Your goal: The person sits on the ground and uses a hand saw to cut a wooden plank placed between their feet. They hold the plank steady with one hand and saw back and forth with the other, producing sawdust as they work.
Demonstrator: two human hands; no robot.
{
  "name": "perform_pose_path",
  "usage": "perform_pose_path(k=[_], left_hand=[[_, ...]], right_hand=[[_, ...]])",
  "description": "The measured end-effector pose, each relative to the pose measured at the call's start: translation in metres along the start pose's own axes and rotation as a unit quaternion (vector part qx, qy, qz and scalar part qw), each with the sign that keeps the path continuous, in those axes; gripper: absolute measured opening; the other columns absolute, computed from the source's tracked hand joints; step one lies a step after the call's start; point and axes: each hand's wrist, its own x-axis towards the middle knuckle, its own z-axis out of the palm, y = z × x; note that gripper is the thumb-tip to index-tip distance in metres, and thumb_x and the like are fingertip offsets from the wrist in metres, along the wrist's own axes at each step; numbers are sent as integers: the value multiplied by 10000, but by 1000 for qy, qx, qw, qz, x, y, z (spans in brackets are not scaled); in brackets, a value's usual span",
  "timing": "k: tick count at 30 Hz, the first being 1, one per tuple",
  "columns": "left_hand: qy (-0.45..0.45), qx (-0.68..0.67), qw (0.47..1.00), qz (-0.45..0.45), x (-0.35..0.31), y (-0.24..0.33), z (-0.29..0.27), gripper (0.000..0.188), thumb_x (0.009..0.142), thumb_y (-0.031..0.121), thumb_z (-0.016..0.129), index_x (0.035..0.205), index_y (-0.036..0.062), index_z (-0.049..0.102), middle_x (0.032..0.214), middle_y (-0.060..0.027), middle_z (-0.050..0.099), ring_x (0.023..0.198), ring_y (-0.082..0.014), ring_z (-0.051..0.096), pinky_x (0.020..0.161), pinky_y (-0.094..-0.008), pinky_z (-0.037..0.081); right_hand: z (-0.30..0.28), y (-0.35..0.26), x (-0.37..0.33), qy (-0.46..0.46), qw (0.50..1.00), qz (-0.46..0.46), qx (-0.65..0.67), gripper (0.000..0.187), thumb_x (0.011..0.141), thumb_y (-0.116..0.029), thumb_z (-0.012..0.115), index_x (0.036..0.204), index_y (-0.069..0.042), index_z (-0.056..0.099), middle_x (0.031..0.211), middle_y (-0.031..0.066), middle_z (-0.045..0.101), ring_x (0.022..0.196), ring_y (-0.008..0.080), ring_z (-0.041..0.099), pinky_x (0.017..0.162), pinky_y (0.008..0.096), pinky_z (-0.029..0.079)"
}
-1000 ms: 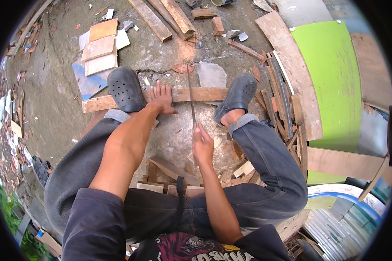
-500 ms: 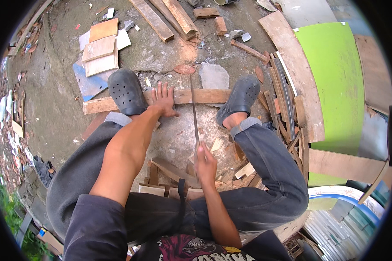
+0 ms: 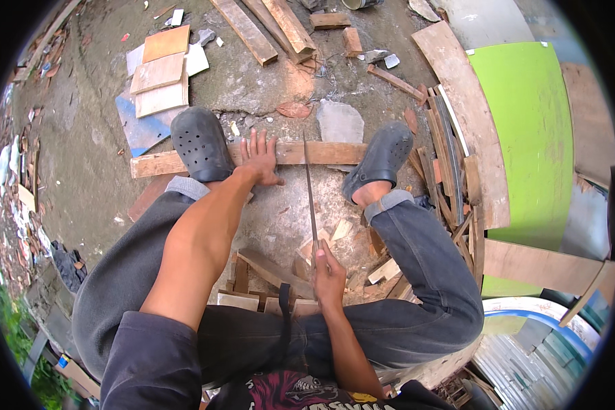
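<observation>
A long wooden board (image 3: 328, 153) lies crosswise in front of me, with a dark clog (image 3: 199, 143) on its left part and another clog (image 3: 384, 156) at its right end. My left hand (image 3: 258, 161) presses on the board with its fingers spread, just right of the left clog. Closed round the handle of a handsaw (image 3: 310, 195) is my right hand (image 3: 329, 272), low between my knees. The narrow blade points away from me and crosses the board right of my left hand. My fingers mostly hide the handle.
Flat wood pieces (image 3: 158, 76) are stacked at the upper left, and long timbers (image 3: 246, 31) lie ahead. Scrap strips (image 3: 444, 150) and a bright green panel (image 3: 523, 137) stand at the right. Wood offcuts (image 3: 273, 270) lie between my legs, near a grey stone slab (image 3: 339, 121).
My right hand has drawn the saw back toward me, so less of the blade reaches past the board. My left hand stays on the board.
</observation>
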Motion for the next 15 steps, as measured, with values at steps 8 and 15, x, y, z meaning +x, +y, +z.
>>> perform_pose_path(k=[8, 15], left_hand=[[-4, 7, 1000, 5, 3, 3, 7, 1357, 667, 608, 821, 1577, 49, -16, 1639, -240, -103, 1490, -439, -199, 1174, -620, -82], [2, 15, 1000, -5, -2, -3, 8, 1381, 628, 640, 824, 1570, 49, 5, 1634, -255, -78, 1492, -449, -177, 1174, -622, -69]], right_hand=[[24, -40, 60, 7, 999, 41, 27, 510, 1024, -359, 555, 1378, 9, 558, 1217, 232, 672, 1126, 234, 633, 983, 331, 462], [14, -21, 37, -8, 999, 17, -31, 536, 1006, -439, 535, 1363, -42, 585, 1245, 235, 662, 1203, 288, 622, 1021, 335, 439]])
